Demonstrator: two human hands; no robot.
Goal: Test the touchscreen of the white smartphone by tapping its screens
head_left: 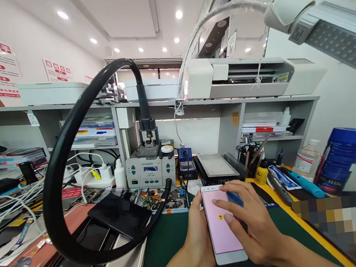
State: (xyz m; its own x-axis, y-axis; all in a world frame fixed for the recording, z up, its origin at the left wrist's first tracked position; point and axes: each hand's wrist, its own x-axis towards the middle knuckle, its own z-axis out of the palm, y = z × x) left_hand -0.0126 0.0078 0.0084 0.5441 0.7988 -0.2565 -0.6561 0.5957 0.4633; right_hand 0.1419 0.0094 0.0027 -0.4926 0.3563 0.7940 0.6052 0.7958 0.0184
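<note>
A white smartphone [221, 231] stands tilted toward me above the green work mat, its lit screen pale pink with a small yellow icon in the middle. My left hand [196, 234] grips the phone along its left edge, the thumb lying beside the screen. Over the screen's right side hovers my right hand [252, 223], fingers apart and holding nothing. Its index finger points at the upper screen and its thumb is close to the icon; whether they touch the glass I cannot tell. The phone's back and most of my left fingers are hidden.
A thick black hose [49, 165] loops from the hot air station [150, 171] across the left side. Phones and tablets [119, 215] are piled there among white cables. A tray of small parts [163, 199] lies behind the phone. Bottles, tools and a blue can [341, 157] line the right.
</note>
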